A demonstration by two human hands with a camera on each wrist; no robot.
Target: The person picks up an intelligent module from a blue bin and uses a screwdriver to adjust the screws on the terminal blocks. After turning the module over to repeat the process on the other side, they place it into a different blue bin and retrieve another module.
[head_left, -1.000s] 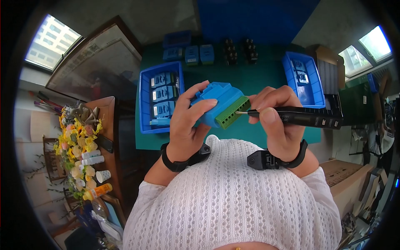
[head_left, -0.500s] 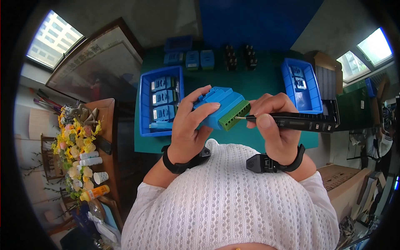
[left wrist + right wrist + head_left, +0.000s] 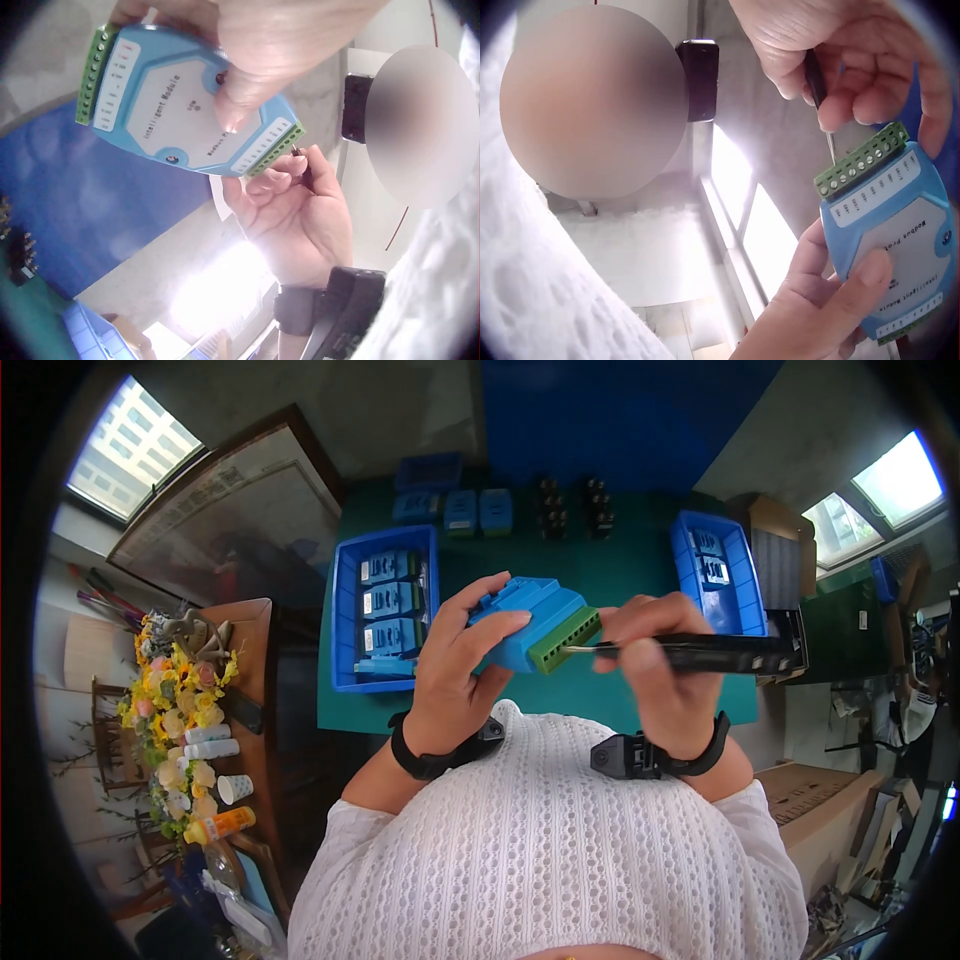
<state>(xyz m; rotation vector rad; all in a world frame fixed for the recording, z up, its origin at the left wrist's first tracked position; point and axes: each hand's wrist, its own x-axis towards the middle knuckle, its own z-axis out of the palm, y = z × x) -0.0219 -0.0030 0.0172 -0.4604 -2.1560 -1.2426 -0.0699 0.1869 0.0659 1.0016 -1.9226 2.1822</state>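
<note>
My left hand [image 3: 445, 675] grips a blue electronic module [image 3: 530, 610], raised in front of the chest. Its thumb presses the label face, printed "Intelligent Module", in the left wrist view. A green screw terminal block [image 3: 568, 640] runs along the end toward the right hand, and a second green block [image 3: 94, 75] lines the opposite end. My right hand [image 3: 672, 685], blurred, pinches a black-handled voltage tester screwdriver [image 3: 735, 654] held nearly level. The metal shaft [image 3: 831, 148] meets the side of the terminal block in the right wrist view.
On the green table, a blue bin [image 3: 345, 610] at left holds several similar modules; another bin [image 3: 735, 600] stands at right. More blue modules [image 3: 495, 512] and black parts [image 3: 552, 510] stand at the back. Flowers [image 3: 190, 700] and bottles crowd a wooden side table.
The tester's tip has moved from around the middle of the terminal row toward its near end. The right hand is now blurred by motion; the left hand keeps its hold on the module.
</note>
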